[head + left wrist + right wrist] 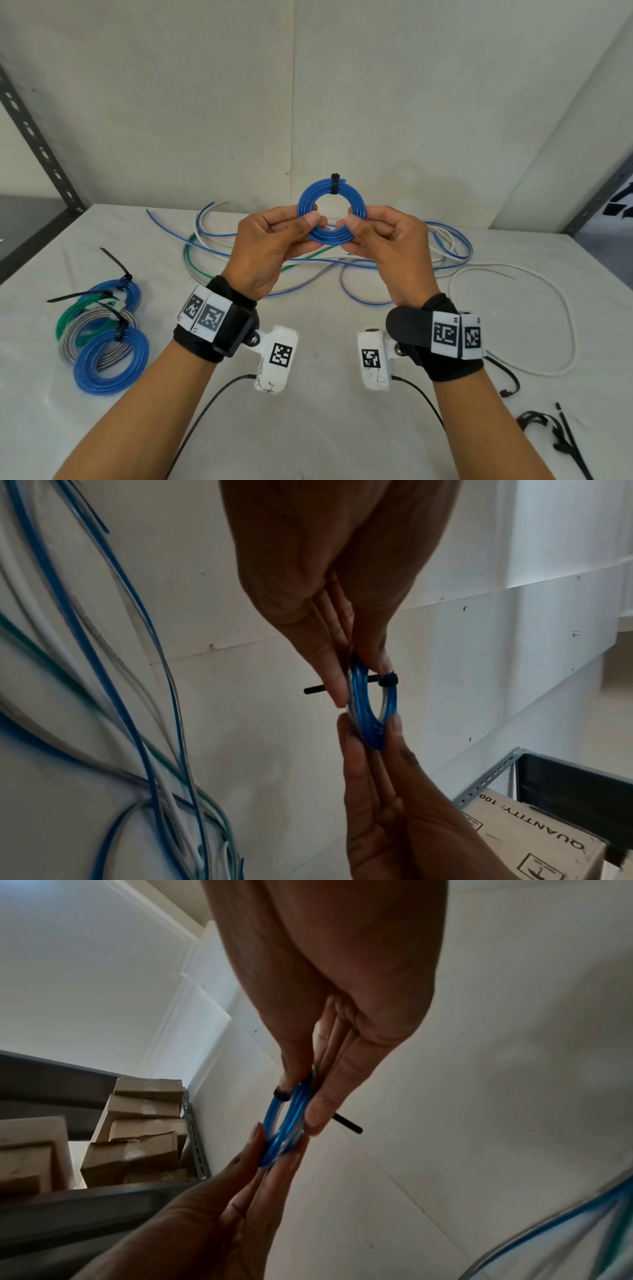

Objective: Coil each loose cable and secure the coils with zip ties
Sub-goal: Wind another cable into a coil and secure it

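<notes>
Loose blue, white and green cables (342, 260) sprawl behind as my left hand (270, 250) and right hand (390, 250) pinch the upright, zip-tied blue plastic cable coil (331, 214), facing me.

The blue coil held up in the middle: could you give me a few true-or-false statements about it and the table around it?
1. Both hands, the left hand and the right hand, pinch the blue coil. True.
2. The coil has no tie on it. False: a black zip tie wraps its top.
3. Finished coils lie to the left on the table. True.
4. Every cable is already coiled. False: loose cables still lie behind the hands.
</notes>
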